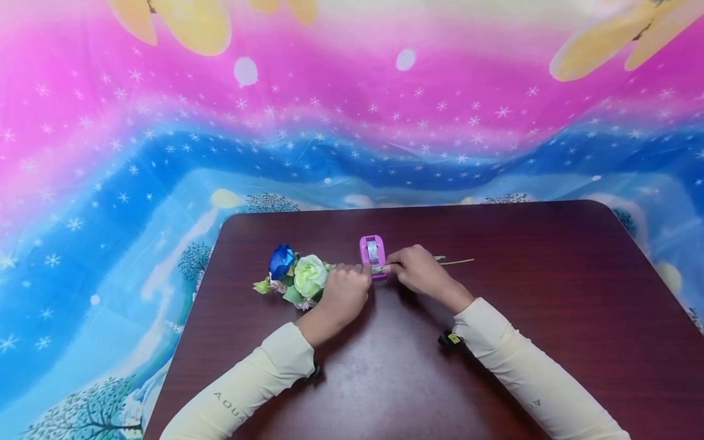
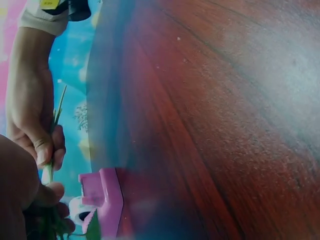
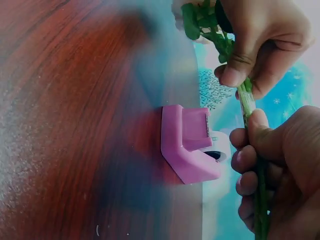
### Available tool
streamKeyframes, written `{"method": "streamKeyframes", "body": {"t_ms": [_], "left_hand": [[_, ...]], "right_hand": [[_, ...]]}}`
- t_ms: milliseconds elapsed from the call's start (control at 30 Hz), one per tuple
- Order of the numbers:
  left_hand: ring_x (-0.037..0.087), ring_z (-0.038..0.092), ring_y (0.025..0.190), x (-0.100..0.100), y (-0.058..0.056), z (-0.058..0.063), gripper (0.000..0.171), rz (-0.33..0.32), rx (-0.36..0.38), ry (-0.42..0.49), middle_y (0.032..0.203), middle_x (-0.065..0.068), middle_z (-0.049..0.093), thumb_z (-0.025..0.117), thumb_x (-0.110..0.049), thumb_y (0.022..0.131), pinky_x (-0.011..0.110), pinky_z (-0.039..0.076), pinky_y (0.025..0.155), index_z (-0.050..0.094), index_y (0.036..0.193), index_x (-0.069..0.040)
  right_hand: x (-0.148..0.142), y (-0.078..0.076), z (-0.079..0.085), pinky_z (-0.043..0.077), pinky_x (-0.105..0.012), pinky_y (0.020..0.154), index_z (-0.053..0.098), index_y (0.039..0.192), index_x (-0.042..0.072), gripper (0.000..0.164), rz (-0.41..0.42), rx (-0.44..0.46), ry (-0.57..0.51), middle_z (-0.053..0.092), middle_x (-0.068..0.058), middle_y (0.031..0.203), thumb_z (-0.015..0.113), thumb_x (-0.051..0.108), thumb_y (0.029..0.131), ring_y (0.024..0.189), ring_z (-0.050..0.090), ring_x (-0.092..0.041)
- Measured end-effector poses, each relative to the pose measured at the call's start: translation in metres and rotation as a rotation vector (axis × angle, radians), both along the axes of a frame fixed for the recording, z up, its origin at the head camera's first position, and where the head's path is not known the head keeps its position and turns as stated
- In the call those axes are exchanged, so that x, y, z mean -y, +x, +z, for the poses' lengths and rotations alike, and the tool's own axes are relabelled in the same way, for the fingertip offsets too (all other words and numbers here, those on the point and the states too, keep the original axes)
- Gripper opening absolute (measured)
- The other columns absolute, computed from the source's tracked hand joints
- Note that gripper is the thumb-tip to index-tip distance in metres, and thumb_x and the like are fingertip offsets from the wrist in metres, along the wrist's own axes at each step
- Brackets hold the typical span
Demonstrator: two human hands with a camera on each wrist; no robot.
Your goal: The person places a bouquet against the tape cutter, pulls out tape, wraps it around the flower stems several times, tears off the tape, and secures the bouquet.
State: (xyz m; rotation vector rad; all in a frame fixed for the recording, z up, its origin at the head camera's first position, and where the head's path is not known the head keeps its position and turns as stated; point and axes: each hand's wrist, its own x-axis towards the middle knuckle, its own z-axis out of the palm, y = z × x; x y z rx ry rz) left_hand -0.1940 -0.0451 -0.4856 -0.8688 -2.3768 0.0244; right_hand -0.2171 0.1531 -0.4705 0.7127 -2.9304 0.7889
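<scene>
A bunch of flowers, with a blue rose and a pale green one, is held sideways over the table. My left hand grips its green stems just below the blooms. Farther down the same stems, my right hand curls its fingers round them, thumb pressing on top. Between the two hands, a short stretch of stem shows a whitish, shiny band like clear tape. Thin stem ends stick out beyond the right hand. Behind the hands stands a pink tape dispenser with a roll of clear tape.
The dark reddish-brown wooden table has rounded far corners. Past its far edge hangs a pink and blue cloth printed with snowflakes and trees. A small black device is worn at the right wrist.
</scene>
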Motion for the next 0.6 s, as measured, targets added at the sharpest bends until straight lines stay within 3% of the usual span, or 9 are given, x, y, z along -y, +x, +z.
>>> {"method": "streamKeyframes", "body": {"t_ms": [100,200,333,400,500,600], "left_hand": [[0.016,0.060,0.054,0.002,-0.005,0.003,0.013,-0.034,0.137,0.081,0.067,0.001,0.070,0.078,-0.005,0.079,0.030,0.047,0.052,0.077,0.091,-0.009],[0.017,0.067,0.064,0.003,-0.010,0.010,0.012,-0.056,0.329,0.152,0.079,0.003,0.076,0.072,-0.008,0.091,0.031,0.053,0.058,0.079,0.100,-0.009],[0.014,0.066,0.069,0.004,-0.016,0.023,0.016,-0.022,0.630,0.216,0.091,0.003,0.078,0.067,-0.013,0.099,0.030,0.054,0.061,0.079,0.108,-0.009],[0.012,0.062,0.067,0.004,-0.019,0.029,0.017,0.011,0.742,0.213,0.089,0.002,0.077,0.065,-0.014,0.100,0.029,0.052,0.059,0.079,0.108,-0.009],[0.011,0.057,0.064,0.004,-0.024,0.033,0.016,0.042,0.841,0.166,0.080,-0.001,0.072,0.064,-0.014,0.101,0.026,0.048,0.057,0.078,0.105,-0.009],[0.011,0.054,0.062,0.005,-0.027,0.035,0.014,0.040,0.875,0.132,0.073,-0.002,0.067,0.065,-0.014,0.101,0.025,0.044,0.055,0.078,0.097,-0.009]], "right_hand": [[-0.001,0.002,-0.004,0.055,-0.037,0.069,0.080,0.089,0.008,0.011,-0.008,-0.081,-0.001,0.074,-0.002,0.078,0.073,0.015,0.094,0.067,0.061,-0.013],[-0.002,0.004,-0.007,0.052,-0.039,0.070,0.078,0.085,0.009,0.009,-0.007,-0.195,0.009,0.073,-0.001,0.074,0.076,0.015,0.092,0.069,0.062,-0.016],[-0.002,0.007,-0.015,0.046,-0.036,0.069,0.078,0.084,0.008,0.009,0.000,-0.327,0.016,0.074,-0.001,0.076,0.078,0.015,0.090,0.072,0.062,-0.018],[-0.002,0.008,-0.019,0.042,-0.034,0.067,0.078,0.084,0.009,0.009,0.002,-0.380,0.015,0.074,0.000,0.076,0.078,0.015,0.090,0.071,0.061,-0.018],[0.000,0.009,-0.025,0.039,-0.033,0.066,0.077,0.083,0.009,0.008,0.004,-0.453,0.015,0.073,0.000,0.076,0.078,0.014,0.090,0.072,0.060,-0.019],[0.001,0.012,-0.029,0.038,-0.033,0.066,0.075,0.083,0.010,0.009,0.008,-0.510,0.018,0.072,0.000,0.075,0.076,0.013,0.091,0.072,0.059,-0.019]]}}
